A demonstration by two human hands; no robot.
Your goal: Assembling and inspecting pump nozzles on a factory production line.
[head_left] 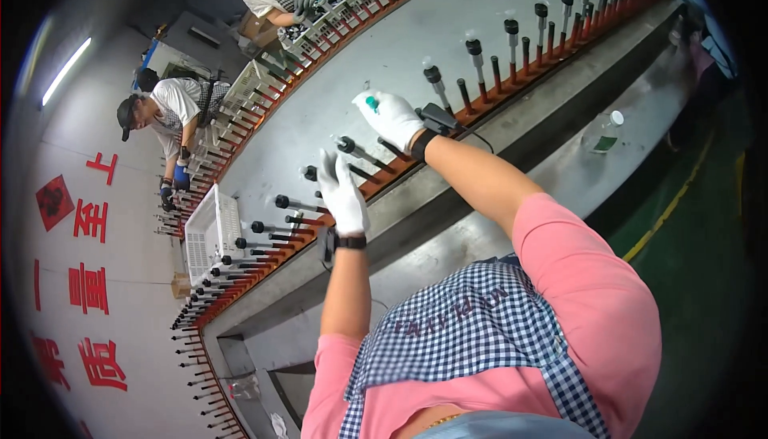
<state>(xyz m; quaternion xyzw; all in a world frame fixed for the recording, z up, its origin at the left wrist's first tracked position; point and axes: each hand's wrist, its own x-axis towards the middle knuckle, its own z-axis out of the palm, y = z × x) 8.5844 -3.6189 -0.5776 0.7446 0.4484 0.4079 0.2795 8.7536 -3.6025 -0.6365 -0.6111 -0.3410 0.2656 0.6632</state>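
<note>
Pink sleeves [576,263] flank a blue-and-white checked apron [460,327] at five o'clock. White gloves [346,200] meet black wristbands [352,242].

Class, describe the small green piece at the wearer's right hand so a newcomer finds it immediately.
Find the long grey worktable crossing the picture, then the white-gloved right hand over it. The small green piece shows against that glove; its bright green sets it apart from nearby black-topped rods.

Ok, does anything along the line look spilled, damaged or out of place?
Nothing looks spilled or damaged. Only the clear bottle seems mildly odd: loose on the metal ledge, apart from the row of posts.
</note>
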